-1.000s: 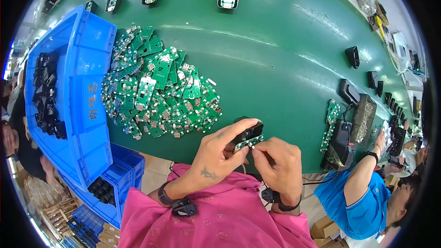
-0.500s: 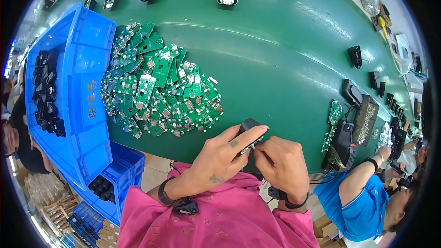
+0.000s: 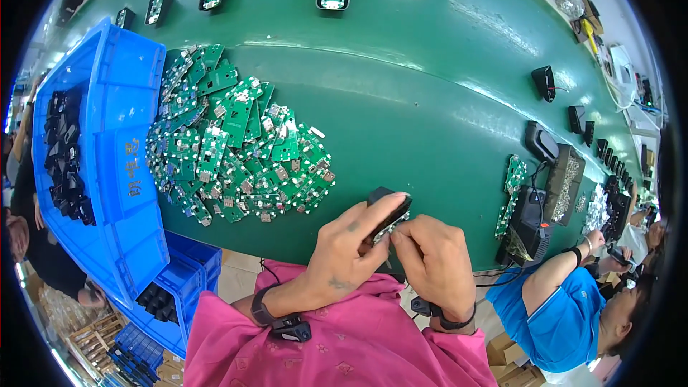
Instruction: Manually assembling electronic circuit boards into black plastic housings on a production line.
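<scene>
The left hand (image 3: pixel 344 251) curls around a small black plastic housing (image 3: pixel 387 211), thumb and fingers pinching it by its long edges, while the right hand (image 3: pixel 433 258) pinches in against the housing's lower end, fingertips pressed to a small green circuit board that shows partly at its open face. Both hands hover just off the near edge of the glossy green work table (image 3: pixel 430 100), with the housing held above that edge.

Taking the heap of loose green circuit boards (image 3: pixel 236 143) as landmark: the housing is to its right and nearer the person; the tall blue plastic bin (image 3: pixel 118 165) of black parts stands just left of it; finished black units with boards seated lie in a row beyond it at the far side.

To do this step well, I judge the left grip should stay on the housing's edges so the face remains clear, and the right fingers should press the board evenly and flat, without tilting it or touching its components. Whether it is fully seated cannot be told.
</scene>
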A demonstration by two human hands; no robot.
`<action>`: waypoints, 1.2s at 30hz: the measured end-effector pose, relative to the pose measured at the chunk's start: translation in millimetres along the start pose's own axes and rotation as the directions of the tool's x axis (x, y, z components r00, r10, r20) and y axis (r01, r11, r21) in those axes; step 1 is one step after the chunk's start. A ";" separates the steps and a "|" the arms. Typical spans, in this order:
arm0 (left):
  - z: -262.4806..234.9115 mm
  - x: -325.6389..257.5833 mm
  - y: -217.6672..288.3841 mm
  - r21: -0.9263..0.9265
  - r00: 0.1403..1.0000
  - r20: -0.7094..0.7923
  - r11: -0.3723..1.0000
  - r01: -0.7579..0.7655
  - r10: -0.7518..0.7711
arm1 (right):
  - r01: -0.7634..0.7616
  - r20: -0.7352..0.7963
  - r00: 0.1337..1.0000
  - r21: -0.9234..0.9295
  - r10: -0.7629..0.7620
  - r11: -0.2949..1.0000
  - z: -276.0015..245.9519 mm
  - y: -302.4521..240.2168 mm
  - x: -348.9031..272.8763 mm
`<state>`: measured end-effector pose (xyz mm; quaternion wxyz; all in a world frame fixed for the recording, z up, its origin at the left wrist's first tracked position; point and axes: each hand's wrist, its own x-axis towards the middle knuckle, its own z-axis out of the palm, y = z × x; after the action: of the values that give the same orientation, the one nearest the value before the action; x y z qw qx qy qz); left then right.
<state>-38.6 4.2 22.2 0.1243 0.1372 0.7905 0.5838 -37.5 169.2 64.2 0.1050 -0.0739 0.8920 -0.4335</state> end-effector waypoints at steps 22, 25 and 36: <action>24.0 38.8 -0.7 -0.409 0.985 0.006 0.898 0.160 -0.173 | -0.071 -0.287 0.911 0.600 0.298 0.797 11.6 33.8 -4.3; 19.1 45.1 3.4 -0.313 0.989 -0.026 0.941 0.129 -0.144 | -0.034 -0.286 0.924 0.601 0.254 0.799 10.0 29.5 6.4; -4.1 72.8 6.6 -0.162 1.000 0.027 0.987 0.018 -0.014 | 0.138 -0.415 0.908 0.432 0.060 0.891 -7.5 19.5 38.3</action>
<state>-107.3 28.7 27.1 0.1501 0.1277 0.7396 0.6435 -77.2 178.3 48.5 -0.0827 0.0285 0.7664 -0.6363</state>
